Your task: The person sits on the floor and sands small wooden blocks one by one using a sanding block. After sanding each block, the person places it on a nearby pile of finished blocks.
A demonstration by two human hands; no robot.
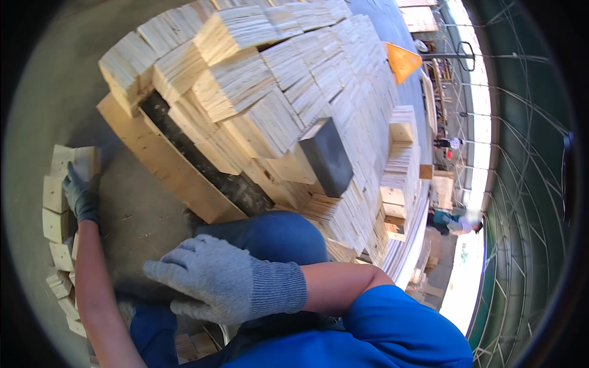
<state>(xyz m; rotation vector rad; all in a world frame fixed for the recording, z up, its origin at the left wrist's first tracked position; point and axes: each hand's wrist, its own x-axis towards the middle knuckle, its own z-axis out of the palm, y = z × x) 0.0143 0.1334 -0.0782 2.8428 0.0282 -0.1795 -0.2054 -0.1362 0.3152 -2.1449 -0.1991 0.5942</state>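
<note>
At the far left, my left hand (81,195), in a grey-green glove, reaches out to the end of a row of pale wooden blocks (56,226). Its fingers and thumb close about the end block (84,161), whose right side is blurred. My right hand (211,279), in a grey knit glove, hangs in front of my body with nothing in it; its fingers stretch leftward and the thumb stands apart. Beyond my knee rises a large stack of thin wooden boards (245,73) in bundles. A dark grey rectangular block (328,156) rests on that stack.
A long wooden plank (162,162) edges the stack's near side, beside the grey floor (144,211). An orange-yellow pallet jack (402,62) stands behind the stack. Farther right are more boards (402,172) and a person (453,222) at a distance.
</note>
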